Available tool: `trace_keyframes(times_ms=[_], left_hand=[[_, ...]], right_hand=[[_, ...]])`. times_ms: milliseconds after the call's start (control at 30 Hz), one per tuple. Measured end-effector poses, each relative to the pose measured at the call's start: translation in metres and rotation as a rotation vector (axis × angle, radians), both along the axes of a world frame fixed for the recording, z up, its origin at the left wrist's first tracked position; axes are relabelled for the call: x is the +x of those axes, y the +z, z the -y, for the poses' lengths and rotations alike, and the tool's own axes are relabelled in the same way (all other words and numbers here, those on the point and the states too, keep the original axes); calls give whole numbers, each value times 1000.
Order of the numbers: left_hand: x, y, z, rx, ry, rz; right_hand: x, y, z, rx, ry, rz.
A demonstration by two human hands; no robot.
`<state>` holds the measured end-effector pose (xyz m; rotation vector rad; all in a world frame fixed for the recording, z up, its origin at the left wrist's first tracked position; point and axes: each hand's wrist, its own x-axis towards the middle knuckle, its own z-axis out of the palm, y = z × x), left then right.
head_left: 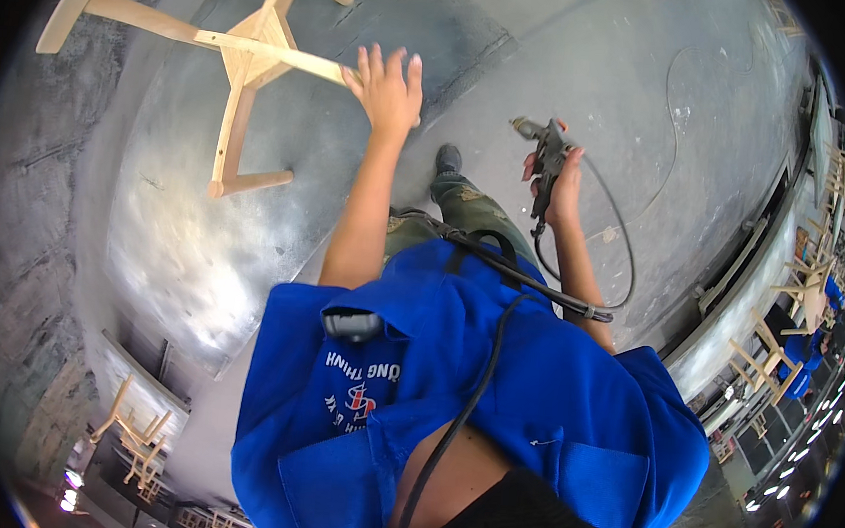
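Note:
A pale, bare-wood chair frame (259, 51) with splayed legs and a corner block is at the upper left. My left hand (387, 92) lies across the end of one of its long rails, fingers stretched and spread. Part of that rail is hidden behind the hand. Out to the right, my right hand (564, 190) is wrapped round a dark spray gun (549, 156) with a brass-coloured nozzle pointing up and left. A thin black hose (627, 247) runs from the gun in a loop back toward my forearm.
Grey, scuffed metal-like surfaces (192, 240) lie around the chair frame. A thin line (677, 134) curves across the grey floor at right. More wooden chairs (770, 358) stand beyond the right-hand edge, near people in blue; others (136, 435) are at lower left.

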<state>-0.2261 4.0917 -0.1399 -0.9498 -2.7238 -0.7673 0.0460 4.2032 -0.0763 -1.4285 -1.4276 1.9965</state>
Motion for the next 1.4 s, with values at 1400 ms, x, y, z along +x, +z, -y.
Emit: trace_keyframes(times_ms=[1400], left_hand=[[132,79,183,-109,424,939]], right_hand=[[-272,-160,-85,-298,-214,-112]])
